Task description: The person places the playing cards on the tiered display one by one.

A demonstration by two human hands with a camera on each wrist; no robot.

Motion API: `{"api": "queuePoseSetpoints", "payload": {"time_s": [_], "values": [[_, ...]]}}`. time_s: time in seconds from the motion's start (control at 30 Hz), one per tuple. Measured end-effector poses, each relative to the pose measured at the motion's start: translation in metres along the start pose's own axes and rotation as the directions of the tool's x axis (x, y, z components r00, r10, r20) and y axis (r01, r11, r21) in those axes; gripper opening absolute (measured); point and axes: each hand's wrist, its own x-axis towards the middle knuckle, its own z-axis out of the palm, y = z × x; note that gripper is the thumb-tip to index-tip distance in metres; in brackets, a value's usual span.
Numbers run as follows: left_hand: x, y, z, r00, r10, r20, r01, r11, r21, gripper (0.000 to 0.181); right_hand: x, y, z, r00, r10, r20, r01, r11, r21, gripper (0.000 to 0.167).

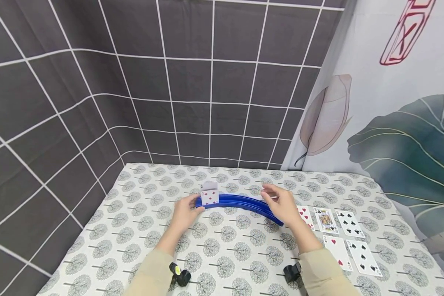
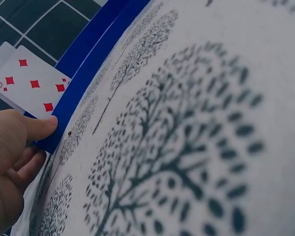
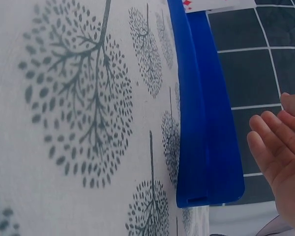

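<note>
Saw, at the back and along the left, a dark wall gridded in white. Below, found a table under a tree-print cover, with the back edge along the foot of the wall. By the right edge, noted a white hanging printed with leaves.

Over the table's front part, saw two beige sleeves reaching in. Found a blue curved rack lying midway between the left and right edges, nearer the back edge, bowed towards the latter.

At the rack's left end, saw the left hand pinching, thumb on the front and fingers curled beneath. Beside the rack's right end, saw the right hand raised and apart, fingers slightly bent and close together. Could not tell the gap between thumb and forefinger.

Upright in the rack, just beside the left hand, saw a five of diamonds, with a second card showing behind, rank unclear. Towards the right edge, counted five loose cards face up in two rows, including a two of hearts. At the cuffs, noted black straps.
</note>
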Motion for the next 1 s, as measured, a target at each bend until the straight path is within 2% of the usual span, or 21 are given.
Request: {"api": "queuePoseSetpoints", "payload": {"time_s": [0.1, 0.23, 0.77, 1.0], "values": [[0.001, 0.000, 0.001, 1.000, -0.003, 0.005, 0.003, 1.000, 0.011, 0.053, 0.000, 0.000, -0.003, 1.000, 0.008, 0.006, -0.008, 1.000, -0.005, 0.027], [0.002, -0.002, 0.002, 0.999, -0.037, 0.012, 0.037, 0.999, 0.023, 0.053, -0.001, 0.001, -0.008, 1.000, 0.004, 0.002, -0.004, 1.000, -0.015, 0.027], [0.002, -0.004, 0.002, 0.999, -0.039, 0.023, 0.038, 0.999, 0.028, 0.052, -0.007, 0.012, -0.026, 1.000, 0.006, -0.009, -0.007, 0.997, -0.072, 0.025], [0.002, -0.004, 0.002, 0.998, -0.054, 0.021, 0.053, 0.998, 0.030, 0.053, -0.009, 0.016, -0.034, 0.999, 0.031, -0.014, -0.032, 0.996, -0.081, 0.027]]}}
